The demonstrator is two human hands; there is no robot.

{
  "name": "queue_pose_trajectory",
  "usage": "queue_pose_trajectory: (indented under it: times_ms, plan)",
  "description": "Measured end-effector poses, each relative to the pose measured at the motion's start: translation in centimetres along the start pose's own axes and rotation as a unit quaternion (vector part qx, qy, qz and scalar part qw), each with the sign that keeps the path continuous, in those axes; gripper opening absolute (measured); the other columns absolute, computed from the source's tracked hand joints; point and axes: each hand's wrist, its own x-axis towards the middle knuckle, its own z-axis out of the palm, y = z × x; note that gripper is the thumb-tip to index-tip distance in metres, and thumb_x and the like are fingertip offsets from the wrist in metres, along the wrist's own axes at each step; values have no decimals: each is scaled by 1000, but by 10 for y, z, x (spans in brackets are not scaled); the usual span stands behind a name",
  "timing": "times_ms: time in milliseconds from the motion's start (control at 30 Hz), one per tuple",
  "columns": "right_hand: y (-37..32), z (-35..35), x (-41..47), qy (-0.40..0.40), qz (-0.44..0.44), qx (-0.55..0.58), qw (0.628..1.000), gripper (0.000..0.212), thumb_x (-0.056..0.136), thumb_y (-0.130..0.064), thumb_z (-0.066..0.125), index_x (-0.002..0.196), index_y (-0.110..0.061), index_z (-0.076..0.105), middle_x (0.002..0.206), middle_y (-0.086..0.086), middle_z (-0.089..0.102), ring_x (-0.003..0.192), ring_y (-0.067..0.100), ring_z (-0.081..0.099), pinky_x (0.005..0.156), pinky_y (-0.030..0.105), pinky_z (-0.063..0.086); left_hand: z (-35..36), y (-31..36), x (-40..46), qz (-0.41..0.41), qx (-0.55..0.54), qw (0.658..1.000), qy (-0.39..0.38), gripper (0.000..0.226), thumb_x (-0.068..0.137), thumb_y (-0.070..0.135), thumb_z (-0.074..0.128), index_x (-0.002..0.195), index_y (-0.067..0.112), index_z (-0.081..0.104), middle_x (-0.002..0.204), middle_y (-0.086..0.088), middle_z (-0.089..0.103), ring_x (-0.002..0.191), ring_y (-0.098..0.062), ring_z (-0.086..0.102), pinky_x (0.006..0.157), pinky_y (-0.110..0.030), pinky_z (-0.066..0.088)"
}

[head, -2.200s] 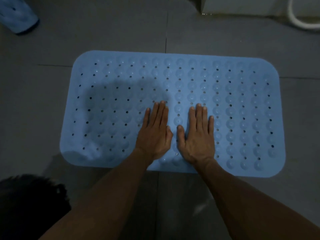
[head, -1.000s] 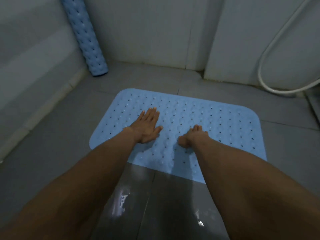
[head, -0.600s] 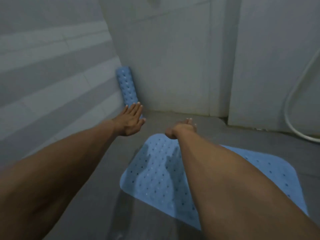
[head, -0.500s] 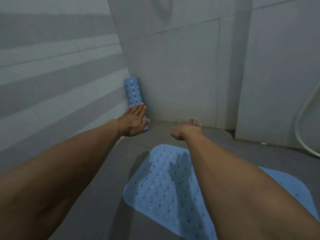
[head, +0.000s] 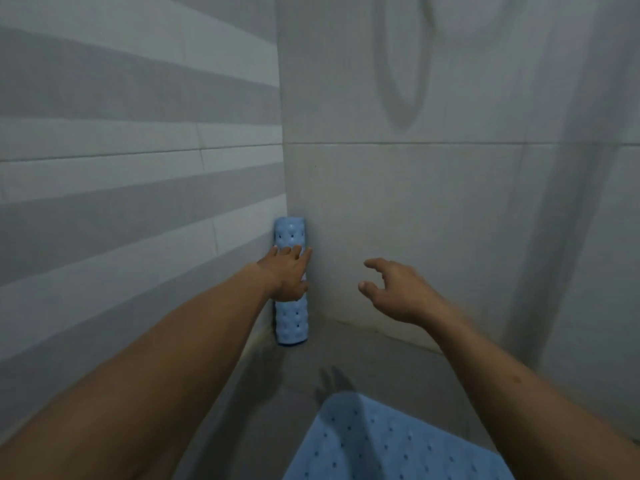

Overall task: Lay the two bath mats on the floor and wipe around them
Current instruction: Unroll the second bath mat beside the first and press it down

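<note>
Left hand flat against upright rolled mat, right hand loosely spread beside

Rolled mat: pale blue, dimpled all over, dotted with small dark holes. It stands as the landmark in the corner.

Flat mat, below and right of the roll: same pale blue, rows of dark holes.

Wall left of the roll: broad horizontal bands, pale grey alternating with darker grey.

Wall right of the roll: plain light grey tile, thin dark joint lines.

Floor below the roll: flat mid grey.
</note>
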Motion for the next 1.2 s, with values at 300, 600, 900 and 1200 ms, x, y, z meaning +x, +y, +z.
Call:
queue_pose_trajectory:
  times_ms: [300, 600, 900, 1200]
  plan:
    - [-26, 49, 143, -31, -30, -95, 995, 61, 96, -35, 60, 152, -23, 38, 154, 3, 43, 138, 22, 44, 111, 36, 37, 37, -85, 109, -45, -100, 991, 74, 77, 96, 27, 44, 153, 1, -1, 160, -20, 7, 145, -35, 17, 119, -47, 16]
    - [-57, 81, 277, -33, -40, -154, 987, 74, 94, -22, 61, 157, -10, 25, 164, 11, 25, 149, 25, 28, 118, 30, 23, 75, -124, 196, -34, -191, 972, 136, 86, 91, 23, 55, 151, -4, -2, 159, -24, 5, 146, -36, 14, 121, -39, 16]
    - [-77, 98, 333, -91, -58, -189, 976, 79, 95, -3, 51, 160, -12, 7, 168, 11, 6, 153, 27, 18, 120, 32, 20, 95, -149, 218, -32, -312, 924, 217, 63, 82, 15, 63, 139, 14, 38, 135, -9, 47, 122, -27, 48, 100, -39, 44]
    - [-65, 91, 308, -3, -61, -194, 979, 49, 85, -32, 77, 120, -18, 46, 116, 16, 58, 99, 34, 58, 82, 43, 50, 95, -150, 210, -2, -321, 919, 230, 31, 83, 18, 61, 113, 17, 52, 115, -3, 54, 101, -22, 52, 84, -42, 49]
